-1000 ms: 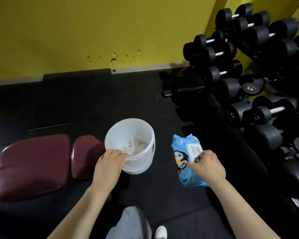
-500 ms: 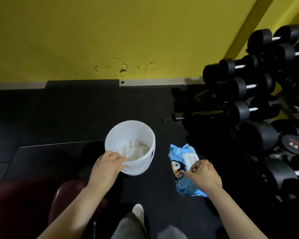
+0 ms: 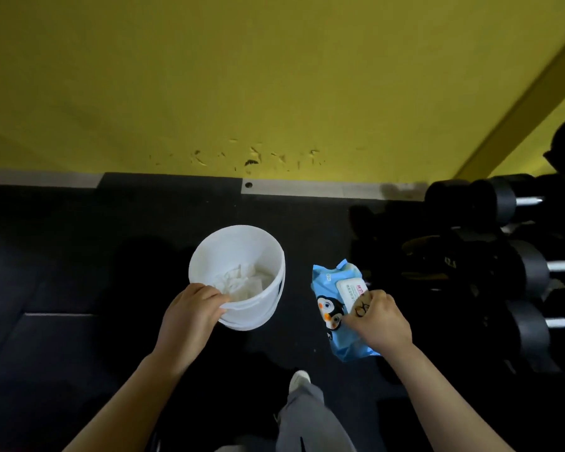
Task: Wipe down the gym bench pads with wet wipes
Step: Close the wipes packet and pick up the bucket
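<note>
My left hand [image 3: 190, 318] grips the near rim of a white plastic bucket [image 3: 268, 288] and holds it above the black floor. Crumpled white wipes [image 3: 238, 280] lie in the bucket's bottom. My right hand [image 3: 377, 319] grips a blue pack of wet wipes [image 3: 331, 288] with a penguin picture and a white lid flap, carried to the right of the bucket. The bench pads are out of view.
A yellow wall [image 3: 242, 76] rises ahead, with a pale skirting strip at its foot. Black rubber floor mats [image 3: 79, 256] spread below. A rack of black dumbbells [image 3: 516, 265] stands at the right. My grey trouser leg and white shoe [image 3: 299, 378] show at the bottom.
The view has swung right and up: the maroon bench pads at the left have left the frame and the dumbbell rack has slid to the right edge. Both hands hold the same things.
</note>
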### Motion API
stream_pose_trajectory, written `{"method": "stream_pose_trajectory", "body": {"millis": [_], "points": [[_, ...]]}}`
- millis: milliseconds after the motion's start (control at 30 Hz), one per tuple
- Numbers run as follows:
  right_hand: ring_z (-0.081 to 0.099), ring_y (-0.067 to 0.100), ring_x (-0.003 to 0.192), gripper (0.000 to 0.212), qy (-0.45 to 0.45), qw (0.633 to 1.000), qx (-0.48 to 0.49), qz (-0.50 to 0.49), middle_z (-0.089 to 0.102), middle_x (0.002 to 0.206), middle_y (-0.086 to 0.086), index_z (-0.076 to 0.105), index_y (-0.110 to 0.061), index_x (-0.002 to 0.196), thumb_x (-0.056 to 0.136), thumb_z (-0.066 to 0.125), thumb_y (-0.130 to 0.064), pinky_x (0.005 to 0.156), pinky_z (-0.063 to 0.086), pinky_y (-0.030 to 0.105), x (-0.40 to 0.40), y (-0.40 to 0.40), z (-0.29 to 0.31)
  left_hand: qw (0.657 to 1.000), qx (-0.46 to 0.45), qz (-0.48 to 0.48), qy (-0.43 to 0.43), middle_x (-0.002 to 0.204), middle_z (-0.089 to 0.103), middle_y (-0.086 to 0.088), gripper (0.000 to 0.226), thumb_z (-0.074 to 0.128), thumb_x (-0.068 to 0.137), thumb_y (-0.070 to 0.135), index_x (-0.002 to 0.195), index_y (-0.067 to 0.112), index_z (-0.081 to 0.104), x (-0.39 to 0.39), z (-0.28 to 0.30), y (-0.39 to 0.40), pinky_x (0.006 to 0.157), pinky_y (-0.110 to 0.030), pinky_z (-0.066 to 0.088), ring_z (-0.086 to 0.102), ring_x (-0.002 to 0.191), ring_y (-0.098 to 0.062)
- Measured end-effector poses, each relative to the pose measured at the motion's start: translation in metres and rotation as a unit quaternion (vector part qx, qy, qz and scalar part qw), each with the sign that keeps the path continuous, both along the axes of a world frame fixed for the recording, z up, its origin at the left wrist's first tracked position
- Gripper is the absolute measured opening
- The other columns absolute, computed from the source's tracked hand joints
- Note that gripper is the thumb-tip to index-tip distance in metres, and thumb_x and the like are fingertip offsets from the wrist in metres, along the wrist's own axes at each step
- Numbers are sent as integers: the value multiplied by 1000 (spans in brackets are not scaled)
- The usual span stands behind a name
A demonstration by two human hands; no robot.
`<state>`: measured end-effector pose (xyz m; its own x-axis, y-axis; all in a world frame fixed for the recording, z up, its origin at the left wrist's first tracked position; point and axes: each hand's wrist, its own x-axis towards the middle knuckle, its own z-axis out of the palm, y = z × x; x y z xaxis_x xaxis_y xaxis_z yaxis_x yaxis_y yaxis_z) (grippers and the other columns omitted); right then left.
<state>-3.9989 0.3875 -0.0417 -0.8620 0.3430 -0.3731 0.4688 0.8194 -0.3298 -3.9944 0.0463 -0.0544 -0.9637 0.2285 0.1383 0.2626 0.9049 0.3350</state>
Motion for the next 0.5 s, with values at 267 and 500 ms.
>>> {"method": "stream_pose_trajectory", "body": {"millis": [267, 500], "points": [[59, 20, 104, 79, -23, 997, 7, 79, 50, 114, -3, 45, -18, 120, 64, 76, -64, 83, 50, 35, -186, 31, 3, 998, -36, 51, 18, 84, 69, 3, 11, 77, 77, 11, 87, 16, 74, -162, 9, 40, 67, -37, 56, 63, 84, -24], [58, 18, 106, 78, -36, 995, 7, 95, 50, 118, -2, 45, -19, 121, 66, 78, -62, 84, 49, 33, -343, 34, -17, 998, -42, 35, 35, 85, 72, -4, 6, 79, 77, 12, 82, 11, 75, -317, -17, 37, 70, -40, 57, 65, 82, -29]]}}
